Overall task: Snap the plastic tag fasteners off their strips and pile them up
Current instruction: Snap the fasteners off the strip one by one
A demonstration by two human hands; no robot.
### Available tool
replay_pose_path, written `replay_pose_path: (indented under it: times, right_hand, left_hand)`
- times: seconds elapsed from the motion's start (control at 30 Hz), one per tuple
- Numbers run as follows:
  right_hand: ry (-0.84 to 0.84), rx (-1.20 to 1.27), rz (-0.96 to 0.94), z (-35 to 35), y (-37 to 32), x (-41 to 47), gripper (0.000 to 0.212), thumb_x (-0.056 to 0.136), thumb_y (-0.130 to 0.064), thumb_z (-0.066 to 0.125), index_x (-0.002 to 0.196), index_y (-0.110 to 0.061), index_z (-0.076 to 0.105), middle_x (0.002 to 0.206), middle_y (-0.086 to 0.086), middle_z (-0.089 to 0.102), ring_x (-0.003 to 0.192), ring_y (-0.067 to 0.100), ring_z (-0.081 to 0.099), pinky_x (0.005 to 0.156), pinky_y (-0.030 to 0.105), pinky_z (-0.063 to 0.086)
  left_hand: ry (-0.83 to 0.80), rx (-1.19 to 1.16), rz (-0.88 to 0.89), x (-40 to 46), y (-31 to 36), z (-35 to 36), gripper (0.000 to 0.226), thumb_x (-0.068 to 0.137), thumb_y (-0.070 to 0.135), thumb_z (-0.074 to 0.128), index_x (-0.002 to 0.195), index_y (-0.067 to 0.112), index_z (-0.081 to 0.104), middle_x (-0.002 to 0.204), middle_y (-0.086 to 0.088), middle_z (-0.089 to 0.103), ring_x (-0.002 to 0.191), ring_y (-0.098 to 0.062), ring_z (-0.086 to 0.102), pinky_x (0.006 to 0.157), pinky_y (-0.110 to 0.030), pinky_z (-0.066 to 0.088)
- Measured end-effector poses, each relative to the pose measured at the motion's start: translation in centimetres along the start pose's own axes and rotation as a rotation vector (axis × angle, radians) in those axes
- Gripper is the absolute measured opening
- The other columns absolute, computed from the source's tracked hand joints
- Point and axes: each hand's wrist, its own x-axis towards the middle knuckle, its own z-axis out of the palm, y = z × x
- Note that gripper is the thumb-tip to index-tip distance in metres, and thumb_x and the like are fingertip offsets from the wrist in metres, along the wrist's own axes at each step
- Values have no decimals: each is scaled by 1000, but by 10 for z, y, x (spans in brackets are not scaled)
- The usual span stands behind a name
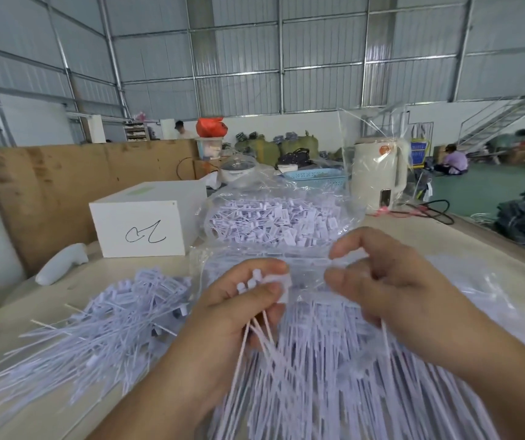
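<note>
My left hand (239,312) grips a small bundle of white plastic tag fasteners (267,281) by their heads, the thin tails hanging down past my wrist. My right hand (385,281) is just to the right, fingers curled, pinching one fastener whose tail (385,338) drops below the palm. A loose pile of separated fasteners (118,315) lies on the table to the left. Under both hands spreads a large mass of fasteners (318,376) on clear plastic. Beyond them sits an open clear bag of fasteners (274,223).
A white box (147,223) with a scribble stands at the back left, a white handheld tool (61,262) beside it. A cream kettle (378,176) in plastic wrap and a blue basket (315,177) stand behind. A brown board (64,179) walls the left. People work in the distance.
</note>
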Motion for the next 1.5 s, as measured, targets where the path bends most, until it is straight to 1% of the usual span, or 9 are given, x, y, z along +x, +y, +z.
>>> replay_pose_path:
  times: [0.17, 0.3, 0.5, 0.8, 0.93, 1.1, 1.23, 1.37, 1.5]
  right_hand:
    - [-331, 56, 57, 12, 10, -3, 66, 66, -52, 76, 125, -51, 45, 96, 2, 70, 89, 17, 69, 90, 37, 51]
    - [-310, 79, 45, 13, 9, -1, 48, 71, -52, 73, 116, -43, 56, 84, 25, 62, 74, 36, 60, 73, 35, 40]
    - [-391, -9, 68, 2, 8, 1, 52, 81, -57, 62, 67, -7, 60, 57, 7, 51, 55, 26, 49, 57, 36, 40]
    - [275, -20, 24, 1, 3, 4, 54, 77, -57, 60, 61, -9, 42, 53, 7, 32, 46, 17, 32, 44, 26, 33]
    - [-127, 71, 39, 1, 0, -1, 31, 76, -51, 70, 99, -34, 61, 54, -2, 46, 50, 20, 43, 54, 37, 36]
    - [-365, 171, 80, 15, 12, -4, 78, 71, -42, 77, 137, -42, 35, 95, 11, 72, 95, 29, 70, 99, 52, 47]
    - [-330, 148, 83, 17, 9, -3, 67, 69, -50, 79, 127, -46, 47, 92, 40, 54, 84, 51, 61, 84, 60, 46]
    - [-447, -21, 75, 1, 6, 0, 43, 79, -55, 66, 76, -13, 63, 62, 6, 56, 62, 17, 52, 64, 34, 38]
    - [-432, -75, 93, -1, 8, 2, 52, 83, -50, 67, 66, -2, 52, 59, 8, 34, 56, 22, 34, 58, 36, 29]
  left_hand:
    - [-484, 174, -68, -9, 6, 2, 40, 77, 12, 63, 114, 26, 70, 83, 8, 72, 54, -5, 59, 52, -15, 46]
    - [-468, 175, -90, -9, 9, 1, 29, 77, 14, 64, 103, 23, 74, 78, 5, 68, 54, -6, 59, 52, -15, 46]
    - [-311, 128, -1, -4, 3, -1, 10, 70, 22, 72, 78, 19, 67, 61, 4, 53, 50, -6, 50, 48, -17, 39]
    - [150, 71, 91, -2, -1, 7, 19, 62, 10, 81, 69, 21, 66, 57, -1, 49, 48, -13, 46, 47, -22, 39]
    - [-94, 117, 35, -6, 4, 7, 28, 66, 7, 70, 90, 21, 74, 56, 4, 57, 47, -8, 51, 47, -18, 41]
    - [-523, 203, -30, -9, 12, 3, 50, 70, 7, 61, 118, 23, 65, 66, 7, 65, 52, -4, 54, 55, -16, 46]
    - [-509, 199, -55, -9, 12, 2, 32, 71, 7, 63, 101, 16, 70, 58, 7, 60, 50, -5, 54, 52, -15, 45]
    - [-418, 197, -23, -7, 13, -2, 19, 71, 17, 67, 89, 18, 72, 57, 6, 60, 47, -5, 53, 47, -14, 42]
    - [-329, 222, -20, -7, 9, 1, 16, 66, 23, 73, 82, 20, 73, 61, 6, 59, 50, -6, 53, 49, -17, 42]
